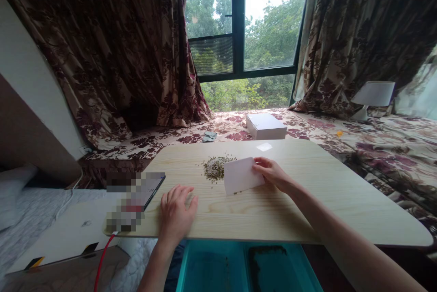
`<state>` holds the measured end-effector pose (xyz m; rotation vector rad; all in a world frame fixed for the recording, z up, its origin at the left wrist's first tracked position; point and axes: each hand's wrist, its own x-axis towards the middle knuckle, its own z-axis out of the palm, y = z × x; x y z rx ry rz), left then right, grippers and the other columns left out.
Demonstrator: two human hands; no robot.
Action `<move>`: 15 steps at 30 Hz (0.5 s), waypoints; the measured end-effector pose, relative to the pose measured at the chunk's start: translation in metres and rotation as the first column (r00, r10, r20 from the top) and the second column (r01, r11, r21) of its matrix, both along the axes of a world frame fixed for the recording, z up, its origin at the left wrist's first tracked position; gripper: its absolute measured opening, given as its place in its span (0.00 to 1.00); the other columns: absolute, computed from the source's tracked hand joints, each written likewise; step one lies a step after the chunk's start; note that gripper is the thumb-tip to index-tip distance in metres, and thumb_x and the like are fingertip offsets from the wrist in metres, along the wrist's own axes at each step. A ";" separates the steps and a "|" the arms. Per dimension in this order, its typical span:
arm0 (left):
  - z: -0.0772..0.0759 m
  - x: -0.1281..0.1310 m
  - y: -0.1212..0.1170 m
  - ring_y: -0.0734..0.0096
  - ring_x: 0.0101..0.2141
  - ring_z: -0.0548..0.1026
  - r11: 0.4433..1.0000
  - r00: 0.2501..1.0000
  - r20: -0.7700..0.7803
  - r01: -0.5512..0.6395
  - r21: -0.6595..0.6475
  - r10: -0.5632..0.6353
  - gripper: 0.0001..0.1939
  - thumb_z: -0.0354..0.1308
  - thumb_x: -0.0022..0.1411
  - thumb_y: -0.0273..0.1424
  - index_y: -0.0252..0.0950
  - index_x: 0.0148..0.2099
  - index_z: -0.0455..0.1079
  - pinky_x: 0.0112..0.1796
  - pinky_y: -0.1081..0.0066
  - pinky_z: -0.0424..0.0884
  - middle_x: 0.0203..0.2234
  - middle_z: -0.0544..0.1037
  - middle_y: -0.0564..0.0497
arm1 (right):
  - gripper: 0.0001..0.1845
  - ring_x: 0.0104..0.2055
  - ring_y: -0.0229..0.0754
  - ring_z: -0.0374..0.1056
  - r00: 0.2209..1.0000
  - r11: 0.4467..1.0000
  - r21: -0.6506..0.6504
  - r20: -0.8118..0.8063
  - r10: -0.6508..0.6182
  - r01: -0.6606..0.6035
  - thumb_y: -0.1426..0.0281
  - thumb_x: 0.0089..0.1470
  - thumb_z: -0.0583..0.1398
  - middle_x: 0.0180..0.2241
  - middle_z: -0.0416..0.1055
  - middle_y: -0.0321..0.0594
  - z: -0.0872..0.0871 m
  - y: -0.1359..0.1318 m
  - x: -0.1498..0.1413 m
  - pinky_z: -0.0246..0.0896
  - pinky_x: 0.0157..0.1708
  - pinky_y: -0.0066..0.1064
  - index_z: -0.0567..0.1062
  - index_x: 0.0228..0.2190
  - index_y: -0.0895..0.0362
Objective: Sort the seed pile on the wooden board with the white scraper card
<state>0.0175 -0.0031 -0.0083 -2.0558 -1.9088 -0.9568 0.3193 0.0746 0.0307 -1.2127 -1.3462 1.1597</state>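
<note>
My right hand [271,172] pinches a thin white card [241,177] by its right side and holds it tilted over the wooden-topped table [300,201]. Against the card's left edge lies a loose pile of small greenish-brown and whitish grains [213,168]; part of it is hidden behind the card. A few grains show at the card's lower edge. My left hand [178,208] rests palm down on the tabletop, nearer to me than the pile, fingers slightly apart and nothing in them. Below the table's front edge is a teal two-compartment bin [215,264], dark material in its right compartment.
A tablet-like device [152,192], partly blurred out, lies at the table's left with a red cable [99,260]. A small white paper [264,147] is near the far edge. Beyond stand a white box [266,126] and a lamp [373,94] on the patterned window ledge.
</note>
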 end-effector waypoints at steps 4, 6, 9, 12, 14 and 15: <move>-0.001 -0.001 0.001 0.58 0.49 0.69 1.000 1.000 0.001 0.009 0.009 -0.009 0.12 0.51 0.58 0.34 0.39 0.42 0.72 0.52 0.56 0.59 0.42 0.77 0.48 | 0.16 0.30 0.39 0.67 0.993 0.991 -0.086 0.044 0.108 -0.104 0.63 0.39 0.65 0.30 0.75 0.38 0.011 -0.012 0.007 0.60 0.30 0.29 0.75 0.33 0.57; -0.002 -0.001 0.001 0.58 0.48 0.69 1.000 1.000 0.000 0.010 0.010 -0.010 0.12 0.51 0.58 0.34 0.39 0.42 0.72 0.52 0.56 0.59 0.42 0.77 0.48 | 0.16 0.30 0.39 0.66 0.984 0.981 -0.110 0.062 0.164 -0.157 0.61 0.39 0.65 0.30 0.74 0.38 0.018 -0.023 0.009 0.59 0.30 0.29 0.75 0.32 0.56; -0.002 -0.001 0.001 0.58 0.49 0.69 1.000 1.000 0.001 0.011 0.013 -0.011 0.11 0.52 0.58 0.34 0.39 0.42 0.72 0.52 0.56 0.59 0.42 0.77 0.48 | 0.17 0.30 0.39 0.65 0.965 0.959 -0.166 0.092 0.245 -0.228 0.59 0.39 0.65 0.28 0.72 0.37 0.026 -0.041 0.012 0.58 0.29 0.29 0.75 0.31 0.57; -0.003 -0.001 0.001 0.58 0.48 0.69 1.000 1.000 -0.002 0.009 0.014 -0.009 0.11 0.52 0.58 0.34 0.39 0.42 0.72 0.52 0.57 0.59 0.42 0.77 0.48 | 0.17 0.29 0.39 0.65 0.946 0.934 -0.219 0.098 0.309 -0.282 0.58 0.40 0.66 0.28 0.72 0.37 0.031 -0.057 0.017 0.57 0.28 0.29 0.75 0.31 0.57; -0.003 -0.001 0.001 0.58 0.48 0.69 1.000 1.000 -0.003 0.005 0.012 -0.005 0.11 0.52 0.58 0.34 0.40 0.42 0.72 0.52 0.57 0.59 0.42 0.77 0.48 | 0.17 0.29 0.38 0.65 0.928 0.913 -0.243 0.100 0.359 -0.327 0.59 0.40 0.66 0.28 0.72 0.37 0.035 -0.065 0.020 0.57 0.28 0.28 0.76 0.31 0.57; -0.003 -0.001 0.001 0.58 0.48 0.69 1.000 1.000 -0.003 0.003 0.009 -0.003 0.11 0.52 0.58 0.34 0.39 0.42 0.72 0.52 0.57 0.59 0.42 0.77 0.48 | 0.17 0.29 0.38 0.65 0.918 0.903 -0.251 0.100 0.383 -0.349 0.59 0.40 0.66 0.28 0.72 0.37 0.036 -0.067 0.022 0.57 0.28 0.28 0.76 0.31 0.58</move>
